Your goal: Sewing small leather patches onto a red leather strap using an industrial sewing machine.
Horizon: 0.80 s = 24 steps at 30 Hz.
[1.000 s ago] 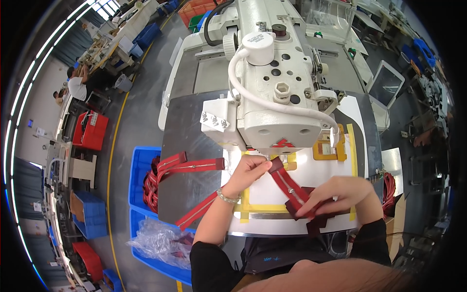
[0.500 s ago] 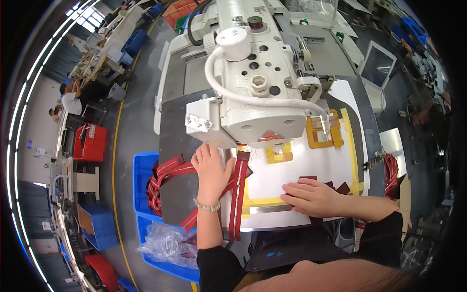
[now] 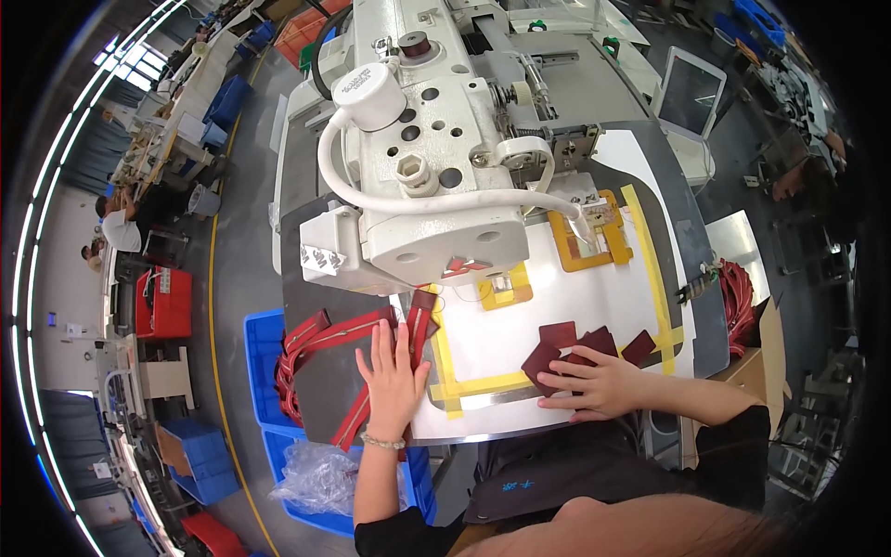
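My left hand [image 3: 394, 381] lies open with fingers spread at the left edge of the white work sheet [image 3: 501, 348]. Its fingertips touch red zipper strips [image 3: 343, 327] with a pale line along them. One zipper strip [image 3: 422, 320] with a dark red end runs up beside the fingers toward the machine head. My right hand [image 3: 594, 385] is also open, palm down, over several dark red rectangular patches [image 3: 559, 334]. The hand partly covers them; whether a finger pins one cannot be told. Another patch [image 3: 639, 347] lies apart, to the right of the fingers.
A white industrial sewing machine [image 3: 436, 195] overhangs the table. Yellow clamp plates [image 3: 592, 237] and yellow tape [image 3: 506, 382] mark the sheet. Blue bins [image 3: 264, 371] stand to the left, one holding clear plastic bags [image 3: 320, 473]. Red strips [image 3: 735, 306] hang at right beside a cardboard box [image 3: 756, 367].
The view has shifted. My left hand has slid down from the machine head, and the strip that hung past the table's front edge no longer hangs there. More patches show around my right hand.
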Motion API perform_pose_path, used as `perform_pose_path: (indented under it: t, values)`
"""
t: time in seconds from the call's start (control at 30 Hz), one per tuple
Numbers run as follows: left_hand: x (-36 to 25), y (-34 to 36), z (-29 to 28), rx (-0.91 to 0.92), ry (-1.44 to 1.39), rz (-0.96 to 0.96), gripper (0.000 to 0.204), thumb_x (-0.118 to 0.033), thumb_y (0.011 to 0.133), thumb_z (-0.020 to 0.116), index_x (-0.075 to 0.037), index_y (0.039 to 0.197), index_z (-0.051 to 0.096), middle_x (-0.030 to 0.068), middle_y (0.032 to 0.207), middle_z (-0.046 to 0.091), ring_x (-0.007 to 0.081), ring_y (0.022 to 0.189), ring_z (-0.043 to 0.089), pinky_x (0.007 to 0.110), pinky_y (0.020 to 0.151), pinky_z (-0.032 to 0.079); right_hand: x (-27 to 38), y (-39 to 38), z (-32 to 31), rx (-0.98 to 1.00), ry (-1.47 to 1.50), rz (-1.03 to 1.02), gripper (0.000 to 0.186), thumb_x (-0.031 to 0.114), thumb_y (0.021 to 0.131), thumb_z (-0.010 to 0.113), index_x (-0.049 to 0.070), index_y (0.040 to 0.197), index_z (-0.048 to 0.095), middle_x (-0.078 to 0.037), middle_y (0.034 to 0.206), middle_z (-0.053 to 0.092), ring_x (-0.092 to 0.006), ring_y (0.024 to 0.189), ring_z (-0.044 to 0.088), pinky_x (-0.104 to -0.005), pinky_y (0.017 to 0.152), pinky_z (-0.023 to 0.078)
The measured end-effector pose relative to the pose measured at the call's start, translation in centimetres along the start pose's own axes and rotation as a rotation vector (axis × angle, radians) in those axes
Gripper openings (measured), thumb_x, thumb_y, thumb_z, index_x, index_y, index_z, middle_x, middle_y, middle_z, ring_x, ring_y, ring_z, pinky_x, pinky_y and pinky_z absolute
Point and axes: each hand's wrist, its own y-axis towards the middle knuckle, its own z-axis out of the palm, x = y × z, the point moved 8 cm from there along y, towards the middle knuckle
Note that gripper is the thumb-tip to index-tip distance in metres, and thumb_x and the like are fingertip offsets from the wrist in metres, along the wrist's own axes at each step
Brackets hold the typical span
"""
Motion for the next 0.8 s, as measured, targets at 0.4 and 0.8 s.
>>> perform_pose_path:
  t: [0.4,0.8]
  values:
    - [-8.7,4.0,-4.7,-0.075,0.035,0.310,0.061,-0.024,0.075,0.071,-0.013,0.132,0.051,0.0130,0.136,0.047,0.0262,0.128,0.043,0.049,0.105,0.030,-2.3,2.1,-1.4,-0.222,0.014,-0.080,0.057,0.034,0.082,0.067,0.014,0.133,0.051,-0.009,0.139,0.047,-0.0236,0.125,0.047,-0.0436,0.105,0.035]
    - [-15.7,7.7,-1.0,0.303,-0.526,0.628,0.056,-0.018,0.056,0.084,-0.010,0.101,0.052,0.0062,0.105,0.050,0.0248,0.102,0.050,0.038,0.085,0.040,-4.4,1.2,-4.4,-0.457,-0.040,0.000,0.035,0.028,0.080,0.069,0.007,0.107,0.061,-0.007,0.105,0.062,-0.0201,0.093,0.059,-0.0337,0.079,0.046]
